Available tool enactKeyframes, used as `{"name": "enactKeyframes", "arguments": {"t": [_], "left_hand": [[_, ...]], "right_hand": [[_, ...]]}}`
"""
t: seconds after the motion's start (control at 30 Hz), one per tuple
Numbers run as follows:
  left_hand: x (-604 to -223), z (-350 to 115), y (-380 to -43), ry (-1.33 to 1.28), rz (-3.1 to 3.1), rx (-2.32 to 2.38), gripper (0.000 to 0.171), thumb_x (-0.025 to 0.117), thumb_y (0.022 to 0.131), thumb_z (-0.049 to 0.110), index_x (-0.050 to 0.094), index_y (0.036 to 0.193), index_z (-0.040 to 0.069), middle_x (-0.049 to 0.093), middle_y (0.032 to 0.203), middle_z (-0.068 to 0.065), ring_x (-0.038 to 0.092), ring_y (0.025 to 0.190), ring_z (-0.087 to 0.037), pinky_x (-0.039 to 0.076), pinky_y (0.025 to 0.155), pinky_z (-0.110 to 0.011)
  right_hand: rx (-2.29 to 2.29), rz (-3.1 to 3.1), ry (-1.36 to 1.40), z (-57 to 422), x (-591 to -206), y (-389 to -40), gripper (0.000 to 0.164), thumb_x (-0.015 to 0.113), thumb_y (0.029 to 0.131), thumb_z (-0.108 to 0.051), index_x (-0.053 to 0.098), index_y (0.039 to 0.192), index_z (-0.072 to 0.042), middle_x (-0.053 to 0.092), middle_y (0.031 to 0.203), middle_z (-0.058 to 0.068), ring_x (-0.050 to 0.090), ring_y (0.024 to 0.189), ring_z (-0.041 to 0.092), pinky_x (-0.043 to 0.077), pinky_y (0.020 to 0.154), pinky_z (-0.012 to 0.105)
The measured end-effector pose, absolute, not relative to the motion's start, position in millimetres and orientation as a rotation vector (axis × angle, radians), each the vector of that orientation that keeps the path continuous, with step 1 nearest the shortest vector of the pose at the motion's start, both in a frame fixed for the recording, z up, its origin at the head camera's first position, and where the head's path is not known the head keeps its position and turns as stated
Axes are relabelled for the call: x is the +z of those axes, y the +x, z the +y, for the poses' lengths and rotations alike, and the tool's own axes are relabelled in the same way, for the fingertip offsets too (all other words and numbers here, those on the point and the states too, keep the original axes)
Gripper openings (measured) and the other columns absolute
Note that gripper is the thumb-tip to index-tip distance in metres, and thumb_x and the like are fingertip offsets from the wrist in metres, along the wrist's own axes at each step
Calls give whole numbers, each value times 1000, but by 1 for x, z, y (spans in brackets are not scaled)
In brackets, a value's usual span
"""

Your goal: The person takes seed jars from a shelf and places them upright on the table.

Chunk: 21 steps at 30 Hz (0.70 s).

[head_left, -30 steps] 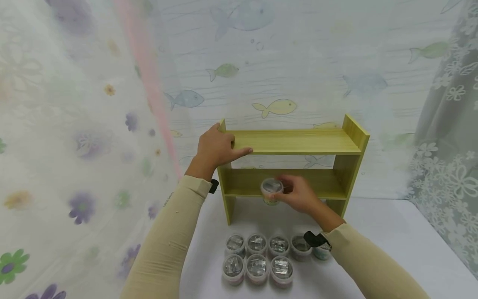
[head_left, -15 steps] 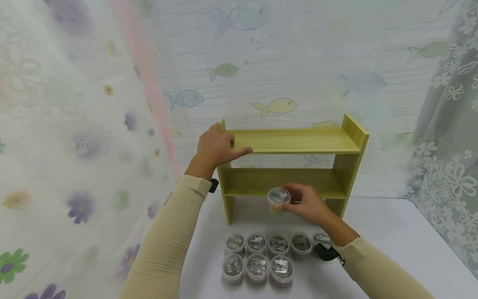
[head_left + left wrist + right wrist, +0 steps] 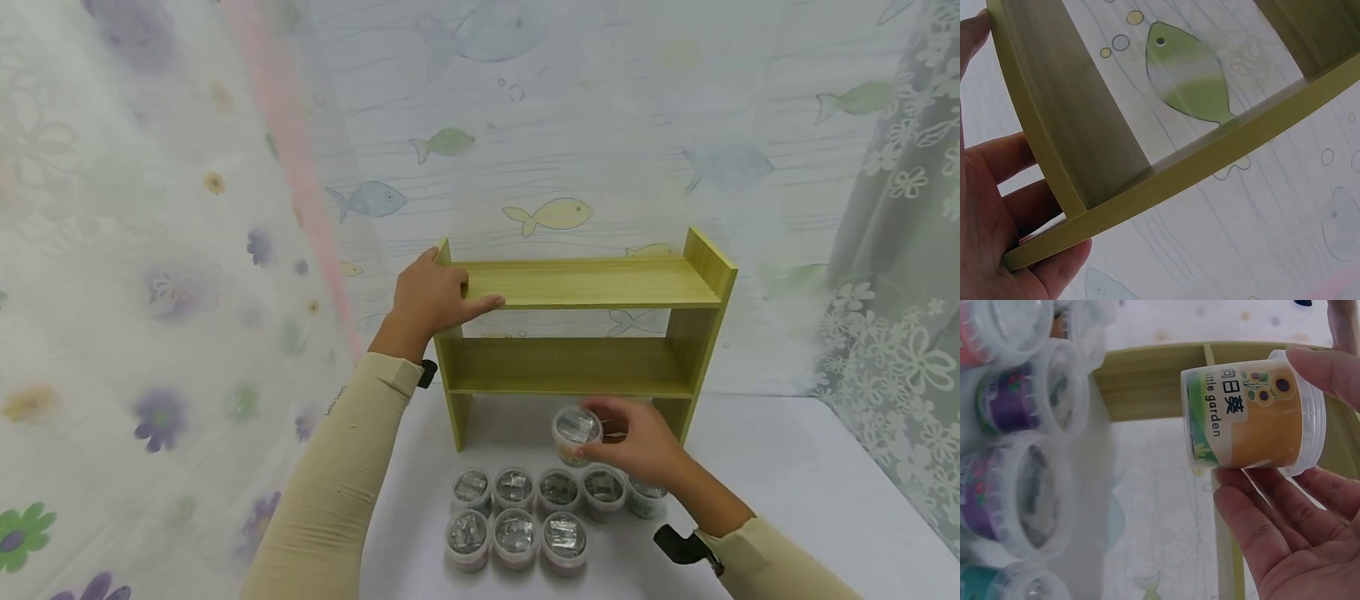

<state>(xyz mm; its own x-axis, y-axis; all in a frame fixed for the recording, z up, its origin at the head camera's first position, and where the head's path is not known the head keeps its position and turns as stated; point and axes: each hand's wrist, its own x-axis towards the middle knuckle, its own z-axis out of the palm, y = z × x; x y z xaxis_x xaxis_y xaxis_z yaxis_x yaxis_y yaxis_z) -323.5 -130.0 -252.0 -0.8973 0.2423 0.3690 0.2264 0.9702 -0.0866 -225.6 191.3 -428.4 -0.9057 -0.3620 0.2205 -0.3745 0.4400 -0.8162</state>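
My right hand (image 3: 637, 437) holds a small clear-lidded tub (image 3: 576, 427) between thumb and fingers, in front of the shelf and just above the back row of tubs. In the right wrist view this tub (image 3: 1247, 415) has an orange label with sunflowers and the words "little garden". At the upper left corner of the yellow-green wooden shelf (image 3: 585, 285), my left hand (image 3: 431, 292) grips the side panel and the top board's end. The left wrist view shows fingers behind the shelf's side panel (image 3: 1041, 144) and the thumb (image 3: 1063, 269) along the top board.
Several similar tubs (image 3: 515, 533) stand in two rows on the white tabletop (image 3: 772, 492), before the shelf. Their labels in the right wrist view include a purple one (image 3: 1013, 400). Fish-patterned curtain (image 3: 555, 150) hangs behind, flowered sheer cloth (image 3: 150, 333) at left.
My right hand has brought the sunflower tub down and toward me, from the middle shelf board's front to just over the rows of tubs. The left hand stays on the shelf.
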Motion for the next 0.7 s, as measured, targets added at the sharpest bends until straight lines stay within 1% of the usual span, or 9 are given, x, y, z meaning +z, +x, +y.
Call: {"name": "enactKeyframes", "arguments": {"t": [0.23,0.4,0.53,0.7], "left_hand": [[-252,-130,-323,-325,-2740,50,75,42,81,95,62,72,23,61,60,6,42,149,-32,58,78,-47],[-253,-130,-324,-335,-2736,46,76,42,81,94,62,72,22,60,60,5,42,148,-33,58,76,-47],[-253,-130,-324,-337,-2735,39,75,42,81,94,62,72,22,61,61,6,42,149,-33,58,79,-48],[-253,-130,-324,-337,-2738,36,75,42,82,94,63,73,23,61,62,6,41,149,-33,58,80,-48]], "right_hand": [[1537,-2665,621,202,-437,-213,64,92,78,-36,66,132,-16,73,116,2,73,103,21,59,83,28],[1562,-2671,589,210,-447,-204,64,92,77,-34,65,131,-13,73,117,5,73,104,23,60,82,28],[1608,-2667,599,216,-453,-195,62,93,77,-31,66,129,-11,73,117,7,73,103,25,60,81,27],[1593,-2656,624,222,-461,-187,58,92,77,-30,67,126,-11,74,114,6,74,99,23,60,80,28]]}}
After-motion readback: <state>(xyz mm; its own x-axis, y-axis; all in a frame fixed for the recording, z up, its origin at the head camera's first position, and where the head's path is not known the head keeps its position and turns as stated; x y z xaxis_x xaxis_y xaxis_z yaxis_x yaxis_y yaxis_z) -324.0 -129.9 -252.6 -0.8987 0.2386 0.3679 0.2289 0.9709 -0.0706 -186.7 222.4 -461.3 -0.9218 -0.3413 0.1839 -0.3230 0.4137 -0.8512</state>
